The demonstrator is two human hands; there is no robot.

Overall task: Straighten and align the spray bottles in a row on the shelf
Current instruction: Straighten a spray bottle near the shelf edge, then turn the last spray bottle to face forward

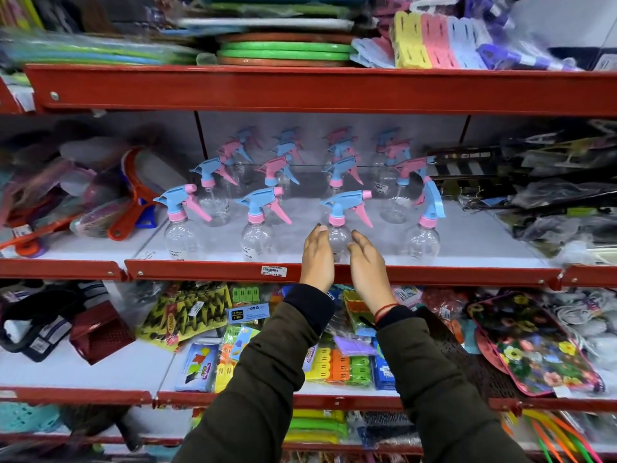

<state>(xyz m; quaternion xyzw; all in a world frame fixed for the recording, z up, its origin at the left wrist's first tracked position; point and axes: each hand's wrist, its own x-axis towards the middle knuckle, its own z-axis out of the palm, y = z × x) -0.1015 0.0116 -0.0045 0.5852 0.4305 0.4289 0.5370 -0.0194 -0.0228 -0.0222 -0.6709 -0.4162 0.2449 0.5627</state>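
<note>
Between the left hand and the right hand, a clear spray bottle was flanked at the shelf edge. Both palms were held flat and unclenched against its sides; nothing was gripped.

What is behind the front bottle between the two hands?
Behind the front bottle more spray bottles stand in a file toward the back panel, blue and pink heads overlapping. Their lower bodies are mostly covered by the bottles ahead, so the exact count is unclear. The hands flank it.
</note>
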